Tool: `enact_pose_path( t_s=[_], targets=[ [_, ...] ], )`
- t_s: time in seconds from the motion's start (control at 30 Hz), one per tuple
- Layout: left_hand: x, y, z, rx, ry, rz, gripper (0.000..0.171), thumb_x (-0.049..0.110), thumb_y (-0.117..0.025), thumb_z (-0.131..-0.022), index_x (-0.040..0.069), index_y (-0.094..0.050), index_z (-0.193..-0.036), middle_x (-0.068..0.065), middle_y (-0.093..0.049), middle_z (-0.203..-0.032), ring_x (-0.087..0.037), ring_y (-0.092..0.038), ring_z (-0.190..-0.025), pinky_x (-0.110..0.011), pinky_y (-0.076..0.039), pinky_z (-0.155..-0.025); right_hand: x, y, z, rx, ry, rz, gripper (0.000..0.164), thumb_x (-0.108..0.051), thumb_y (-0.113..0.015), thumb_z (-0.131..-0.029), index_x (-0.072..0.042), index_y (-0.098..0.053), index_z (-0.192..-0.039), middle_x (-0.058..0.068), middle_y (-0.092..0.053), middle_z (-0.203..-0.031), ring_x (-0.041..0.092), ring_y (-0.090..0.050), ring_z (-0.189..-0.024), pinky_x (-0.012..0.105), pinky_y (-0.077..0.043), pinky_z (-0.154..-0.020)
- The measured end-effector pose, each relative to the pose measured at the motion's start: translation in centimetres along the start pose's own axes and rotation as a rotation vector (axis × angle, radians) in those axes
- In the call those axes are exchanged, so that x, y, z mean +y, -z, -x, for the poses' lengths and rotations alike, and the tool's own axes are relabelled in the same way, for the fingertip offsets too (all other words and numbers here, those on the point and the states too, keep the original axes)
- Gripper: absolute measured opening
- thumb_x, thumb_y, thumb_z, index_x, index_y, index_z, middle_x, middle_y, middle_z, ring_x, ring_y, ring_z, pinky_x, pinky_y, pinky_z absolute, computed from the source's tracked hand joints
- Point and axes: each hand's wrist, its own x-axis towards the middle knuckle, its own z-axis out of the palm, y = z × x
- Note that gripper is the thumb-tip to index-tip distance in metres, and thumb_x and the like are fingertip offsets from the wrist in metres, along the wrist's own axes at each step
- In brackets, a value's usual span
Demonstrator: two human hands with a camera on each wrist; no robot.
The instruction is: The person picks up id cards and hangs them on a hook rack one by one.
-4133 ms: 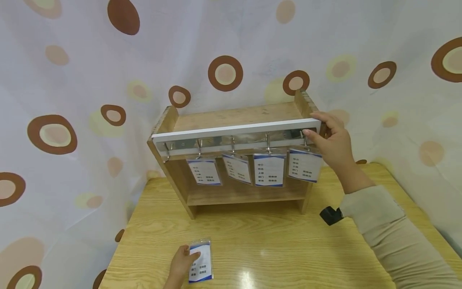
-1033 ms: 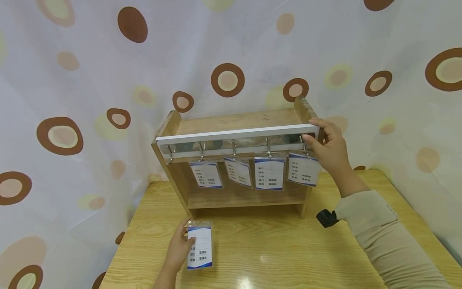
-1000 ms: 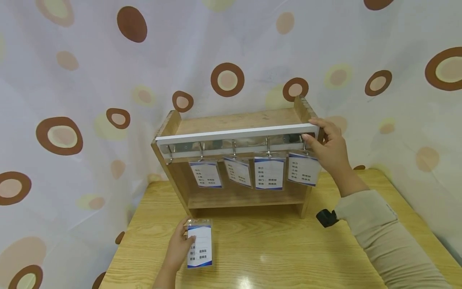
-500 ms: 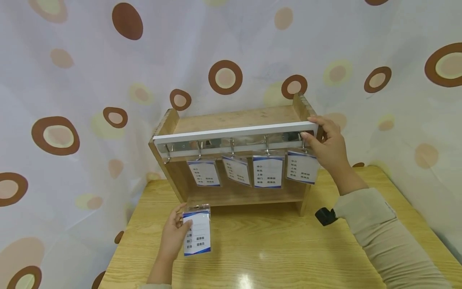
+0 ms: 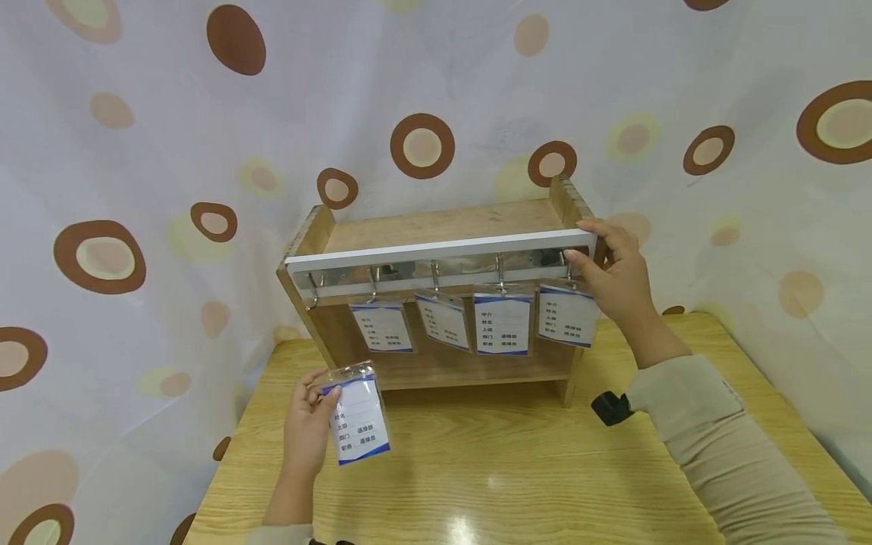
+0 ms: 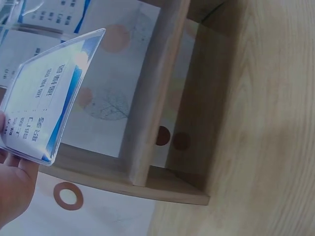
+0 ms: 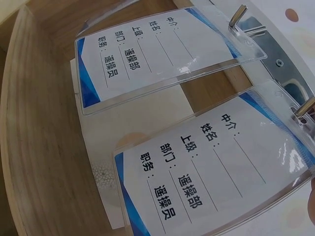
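My left hand [image 5: 305, 435] pinches a clear-sleeved ID badge [image 5: 361, 420] by its left edge, thumb in front, before the lower left of a wooden shelf [image 5: 470, 371]. In the left wrist view the badge [image 6: 42, 98] is tilted. My right hand [image 5: 618, 276] grips the right end of the white-edged hook rail [image 5: 409, 251], thumb on its front. Several similar badges hang from the metal hooks, among them the rightmost badge [image 5: 567, 316]. The leftmost hook [image 5: 312, 291] is bare. Close up in the right wrist view are two hanging badges, an upper badge [image 7: 162, 54] and a lower badge [image 7: 211, 172].
The shelf stands on a light wooden table [image 5: 531, 469], against a pale curtain [image 5: 272, 91] with brown and cream circles. A small black object [image 5: 611, 408] shows beside the right sleeve cuff. The shelf's wooden side panel [image 5: 313, 231] rises at the left.
My left hand has raised the badge from low over the table to the shelf's lower left, tilting it slightly. The right hand keeps its grip on the rail; the hanging badges stay put.
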Motion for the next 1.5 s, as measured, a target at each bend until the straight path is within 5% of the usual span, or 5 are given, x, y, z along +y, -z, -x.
enact_pose_path(
  t_s=[0.23,0.5,0.77,1.23,1.5],
  targets=[
    [2.1,0.6,-0.8,0.044,-0.086,0.033,0.033,0.001,-0.047,-0.087,0.005,-0.039,-0.119,0.002,-0.055,-0.091,-0.01,-0.051,-0.075,-0.02,-0.044,-0.063,-2.4,0.1,0.4,0.006,0.003,0.011,0.036,0.004,-0.058,-0.078,0.005,-0.049,-0.113,0.007,-0.044,-0.111,0.011,-0.031,-0.068,0.02,-0.027,-0.057],
    [4.4,0.9,-1.8,0.071,-0.139,0.039,0.033,-0.001,-0.046,-0.087,0.007,-0.039,-0.118,0.001,-0.054,-0.095,-0.011,-0.053,-0.074,-0.022,-0.047,-0.061,0.0,0.0,0.0,-0.012,-0.004,0.012,0.039,0.0,-0.06,-0.078,-0.001,-0.049,-0.116,-0.007,-0.041,-0.107,0.012,-0.032,-0.069,0.02,-0.028,-0.056],
    [5.9,1.0,-2.7,0.096,-0.164,0.017,0.034,0.001,-0.045,-0.088,0.012,-0.042,-0.12,-0.001,-0.053,-0.097,-0.012,-0.052,-0.073,-0.021,-0.046,-0.06,0.4,0.0,0.0,-0.012,-0.001,0.016,0.039,0.001,-0.059,-0.079,-0.001,-0.049,-0.117,-0.005,-0.042,-0.107,0.012,-0.031,-0.069,0.021,-0.027,-0.057],
    [6.6,1.1,-3.9,0.142,-0.151,0.026,0.029,0.006,-0.048,-0.087,0.008,-0.047,-0.117,0.0,-0.052,-0.095,-0.011,-0.048,-0.078,-0.016,-0.041,-0.064,-2.9,0.1,0.5,-0.017,0.005,0.012,0.037,0.003,-0.057,-0.08,0.004,-0.047,-0.115,0.006,-0.044,-0.107,0.011,-0.03,-0.068,0.021,-0.026,-0.058],
    [7.1,0.9,-4.7,0.166,-0.123,0.091,0.025,0.012,-0.052,-0.086,0.011,-0.051,-0.112,-0.002,-0.055,-0.098,-0.012,-0.052,-0.074,-0.019,-0.044,-0.059,-2.7,0.1,0.4,-0.017,0.0,0.008,0.037,0.003,-0.056,-0.08,0.004,-0.047,-0.115,0.016,-0.042,-0.116,0.012,-0.03,-0.069,0.021,-0.026,-0.058]
  ],
)
